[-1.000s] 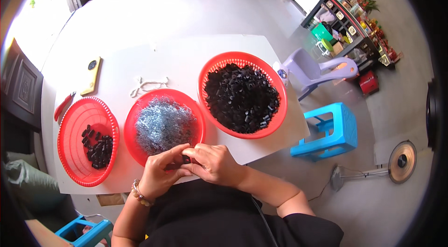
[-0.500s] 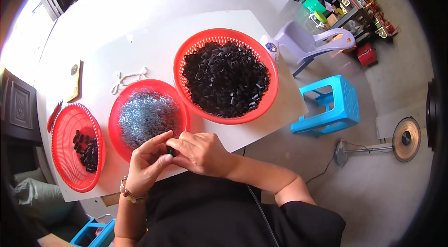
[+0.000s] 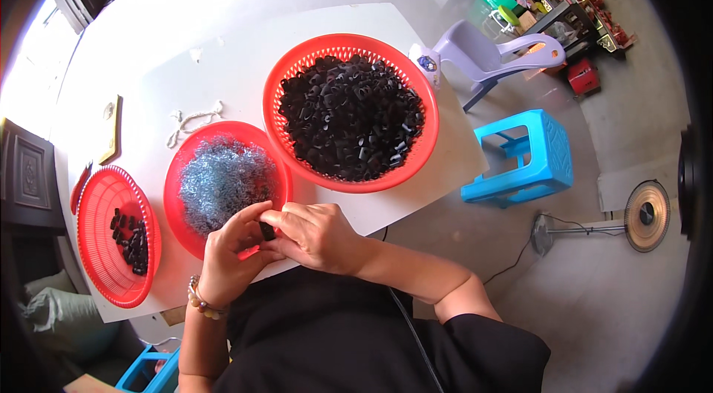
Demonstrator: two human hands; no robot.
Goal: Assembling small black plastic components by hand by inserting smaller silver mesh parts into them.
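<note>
My left hand [image 3: 234,248] and my right hand [image 3: 321,238] meet over the near edge of the table. Between their fingertips is a small black piece [image 3: 267,230], partly covered by the fingers. Just beyond them a red basin [image 3: 172,200] holds a heap of thin, shiny silvery-blue springy bits [image 3: 223,178]. Farther right stands a large red basket [image 3: 426,142] full of small black tube-like pieces [image 3: 349,118]. At the left a red basket [image 3: 93,244] contains a small group of black pieces [image 3: 135,248].
On the white table [image 3: 245,48] lie a white cord [image 3: 194,126], a yellowish board [image 3: 111,129] and red-handled pliers [image 3: 79,189]. Beyond the right edge are a blue stool [image 3: 546,152], a lilac chair [image 3: 475,51] and a fan [image 3: 646,215].
My view has shifted slightly, so the table things sit a little higher and further left. Both hands still work at the small black piece, with the left thumb moved slightly down from it.
</note>
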